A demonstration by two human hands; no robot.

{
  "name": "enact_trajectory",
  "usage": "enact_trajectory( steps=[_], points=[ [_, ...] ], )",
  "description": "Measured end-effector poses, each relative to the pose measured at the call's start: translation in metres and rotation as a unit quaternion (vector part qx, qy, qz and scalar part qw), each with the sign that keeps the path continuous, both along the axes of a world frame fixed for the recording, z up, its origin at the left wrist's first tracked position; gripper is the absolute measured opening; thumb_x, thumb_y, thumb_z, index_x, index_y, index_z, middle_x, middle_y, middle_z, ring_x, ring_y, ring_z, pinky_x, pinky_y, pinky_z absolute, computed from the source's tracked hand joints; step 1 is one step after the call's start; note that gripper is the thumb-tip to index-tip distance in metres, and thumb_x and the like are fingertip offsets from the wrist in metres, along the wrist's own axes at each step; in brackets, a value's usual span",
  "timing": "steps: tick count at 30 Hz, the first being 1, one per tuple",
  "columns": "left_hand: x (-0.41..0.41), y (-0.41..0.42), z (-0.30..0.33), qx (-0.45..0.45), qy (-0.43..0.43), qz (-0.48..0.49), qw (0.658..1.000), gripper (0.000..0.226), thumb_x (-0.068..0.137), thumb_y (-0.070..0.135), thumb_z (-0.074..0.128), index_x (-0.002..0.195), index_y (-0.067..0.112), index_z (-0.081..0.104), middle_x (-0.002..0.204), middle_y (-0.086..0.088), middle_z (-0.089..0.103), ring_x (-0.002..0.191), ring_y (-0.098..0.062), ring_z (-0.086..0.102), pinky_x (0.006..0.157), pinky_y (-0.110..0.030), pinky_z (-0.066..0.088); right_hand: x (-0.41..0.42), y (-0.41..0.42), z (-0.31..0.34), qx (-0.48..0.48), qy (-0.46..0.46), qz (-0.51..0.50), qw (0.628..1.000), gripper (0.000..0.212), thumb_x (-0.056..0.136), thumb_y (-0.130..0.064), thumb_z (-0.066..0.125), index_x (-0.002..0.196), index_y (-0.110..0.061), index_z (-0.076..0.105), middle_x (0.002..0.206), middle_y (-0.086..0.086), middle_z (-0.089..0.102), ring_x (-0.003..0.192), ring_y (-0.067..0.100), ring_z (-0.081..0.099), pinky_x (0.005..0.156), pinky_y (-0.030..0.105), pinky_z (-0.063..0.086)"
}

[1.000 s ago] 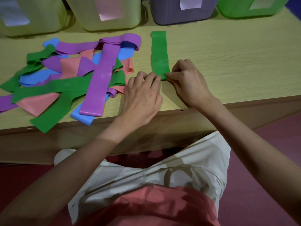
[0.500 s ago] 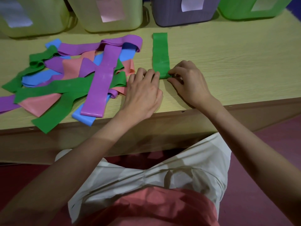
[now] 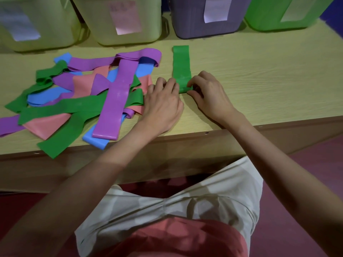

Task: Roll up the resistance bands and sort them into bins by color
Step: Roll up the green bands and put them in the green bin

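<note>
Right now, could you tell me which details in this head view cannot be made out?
- Bin labels: blurred, text unreadable.
- Bins' contents: tops cut off by the upper edge.
- Rolled end of the green band: mostly covered by the left hand and right hand.
- Pile of bands: overlaps hide the exact count.
</note>
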State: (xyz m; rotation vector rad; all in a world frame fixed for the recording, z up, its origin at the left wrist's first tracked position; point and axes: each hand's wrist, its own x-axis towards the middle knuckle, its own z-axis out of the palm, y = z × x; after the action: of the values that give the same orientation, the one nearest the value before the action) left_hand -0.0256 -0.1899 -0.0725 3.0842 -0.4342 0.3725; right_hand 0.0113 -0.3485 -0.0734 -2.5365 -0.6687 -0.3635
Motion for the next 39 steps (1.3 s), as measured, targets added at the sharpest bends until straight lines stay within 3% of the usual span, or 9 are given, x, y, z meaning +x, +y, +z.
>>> enact_trajectory(
  steps=[6,11,15,19,26,29,36,39],
  points=[
    [0.011,0.009,0.0,-0.102,-0.005,-0.019,0.995,0.034,0.096,0.027,0.055,0.121,0.006,0.064,0.125,-0.008,0.055,0.111,-0.028,0.043,0.092,-0.04,0.039,0.004,0.001,0.003,-0.007,0.011,0.009,1.0,0.018,0.092,-0.008,0.06,0.106,0.001,0.065,0.098,0.016,0.057,0.096,0.031,0.053,0.08,0.035,0.043],
    [0.0,0.011,-0.002,-0.172,-0.03,-0.039,0.984,0.032,0.091,0.025,0.063,0.117,0.006,0.065,0.108,-0.007,0.06,0.104,-0.024,0.048,0.094,-0.035,0.036,-0.01,-0.006,0.001,0.009,0.019,0.01,1.0,0.019,0.093,-0.01,0.058,0.104,0.002,0.067,0.097,0.016,0.057,0.093,0.03,0.054,0.078,0.033,0.042],
    [-0.01,0.009,-0.002,-0.206,-0.024,-0.06,0.976,0.024,0.087,0.022,0.069,0.105,0.007,0.065,0.1,-0.006,0.063,0.097,-0.022,0.05,0.082,-0.033,0.041,-0.03,-0.013,0.0,0.027,0.027,0.012,0.999,0.017,0.091,-0.009,0.06,0.102,0.002,0.068,0.095,0.016,0.058,0.09,0.029,0.055,0.076,0.028,0.04],
    [-0.019,0.006,-0.002,-0.203,-0.02,-0.088,0.975,0.02,0.086,0.02,0.069,0.099,0.005,0.067,0.095,-0.006,0.063,0.092,-0.021,0.05,0.075,-0.024,0.033,-0.044,-0.021,0.0,0.028,0.033,0.015,0.999,0.017,0.091,-0.009,0.061,0.102,0.002,0.068,0.094,0.015,0.058,0.088,0.027,0.055,0.075,0.028,0.04],
    [-0.021,0.004,-0.002,-0.196,-0.035,-0.097,0.975,0.015,0.086,0.014,0.069,0.094,0.001,0.07,0.088,-0.01,0.066,0.088,-0.025,0.054,0.074,-0.025,0.035,-0.052,-0.019,-0.005,0.015,-0.037,-0.012,0.999,0.016,0.089,-0.009,0.062,0.096,0.002,0.071,0.093,0.017,0.057,0.087,0.033,0.054,0.071,0.038,0.047],
    [-0.018,0.004,-0.001,-0.182,-0.047,-0.109,0.976,0.01,0.085,0.009,0.069,0.09,0.0,0.072,0.083,-0.011,0.064,0.084,-0.026,0.053,0.071,-0.021,0.031,-0.054,-0.017,-0.008,0.024,-0.052,-0.028,0.998,0.022,0.089,-0.008,0.061,0.108,0.001,0.068,0.088,0.016,0.06,0.082,0.031,0.055,0.067,0.039,0.047],
    [-0.013,0.005,-0.005,-0.144,-0.079,-0.119,0.979,0.013,0.087,0.009,0.067,0.095,0.0,0.072,0.084,-0.012,0.06,0.084,-0.027,0.051,0.065,-0.029,0.036,-0.052,-0.016,-0.012,0.02,-0.08,-0.048,0.995,0.018,0.088,-0.014,0.065,0.099,-0.002,0.073,0.087,0.012,0.063,0.085,0.031,0.055,0.058,0.035,0.047],
    [-0.016,0.004,-0.009,-0.159,-0.095,-0.1,0.978,0.02,0.089,0.01,0.065,0.105,0.0,0.069,0.088,-0.013,0.062,0.085,-0.028,0.054,0.066,-0.035,0.044,-0.047,-0.014,-0.011,0.016,-0.076,-0.055,0.995,0.018,0.089,-0.014,0.064,0.098,-0.002,0.074,0.089,0.013,0.06,0.088,0.032,0.053,0.063,0.035,0.046]
  ],
)
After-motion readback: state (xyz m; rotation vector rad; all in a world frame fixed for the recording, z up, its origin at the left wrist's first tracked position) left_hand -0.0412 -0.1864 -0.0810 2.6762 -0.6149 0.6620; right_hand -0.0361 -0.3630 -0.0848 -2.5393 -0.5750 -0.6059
